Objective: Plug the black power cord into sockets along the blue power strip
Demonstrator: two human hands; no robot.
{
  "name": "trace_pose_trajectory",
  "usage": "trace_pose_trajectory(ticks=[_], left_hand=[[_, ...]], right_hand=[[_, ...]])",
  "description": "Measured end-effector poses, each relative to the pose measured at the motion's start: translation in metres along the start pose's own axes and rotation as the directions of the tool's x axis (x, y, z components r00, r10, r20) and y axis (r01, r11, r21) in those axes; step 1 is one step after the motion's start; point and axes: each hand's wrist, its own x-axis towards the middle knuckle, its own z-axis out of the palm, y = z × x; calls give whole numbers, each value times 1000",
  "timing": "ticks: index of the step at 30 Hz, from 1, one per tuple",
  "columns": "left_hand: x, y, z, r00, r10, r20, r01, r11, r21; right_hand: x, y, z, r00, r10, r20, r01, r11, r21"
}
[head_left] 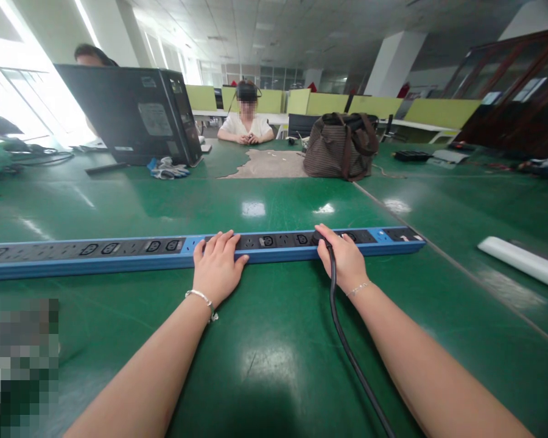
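A long blue power strip (283,256) with black socket panels lies across the green table. My left hand (217,267) grips it left of the middle, fingers over the top and thumb against the near side. Further right, my right hand (344,258) is closed around a black plug (318,236) at a socket on the strip. Fingers partly hide the plug, and I cannot tell how deep it sits. Its thick black power cord (342,334) runs down from under the thumb toward the bottom edge of the view.
Beyond the strip stand a black computer case (137,115), grey work gloves (168,168) and a brown striped bag (331,146). A person (245,125) sits across the table; another is partly behind the case. At right lies a white bar (525,261). The lower left is pixelated.
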Motion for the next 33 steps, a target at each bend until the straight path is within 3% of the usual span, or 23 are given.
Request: trace_pose_trajectory(ticks=[3, 9, 16, 20, 22, 24, 29, 33], left_hand=[[0, 0, 0, 1000, 3, 2, -3, 1000, 7], [1, 0, 1, 1000, 2, 0, -2, 1000, 9], [1, -3, 4, 1000, -1, -7, 1, 1000, 7], [1, -3, 4, 1000, 7, -11, -7, 1000, 3], [1, -3, 3, 1000, 11, -12, -11, 1000, 2], [1, -3, 3, 1000, 14, -12, -14, 1000, 0], [1, -3, 3, 1000, 16, -16, -16, 1000, 6], [1, -4, 4, 1000, 18, -21, -18, 1000, 9]], right_hand=[[1, 0, 0, 1000, -15, -3, 15, 1000, 2], [4, 1, 9, 992, 38, -124, -34, 999, 32], [5, 1, 17, 987, 72, -142, -67, 997, 40], [8, 4, 11, 935, 248, -253, -187, 952, 244], [11, 14, 6, 880, 335, -336, -216, 914, 344], [13, 34, -2, 855, 350, -383, -206, 906, 369], [9, 99, -21, 836, 385, -390, -276, 911, 308], [4, 125, -25, 867, 363, -342, -306, 929, 209]])
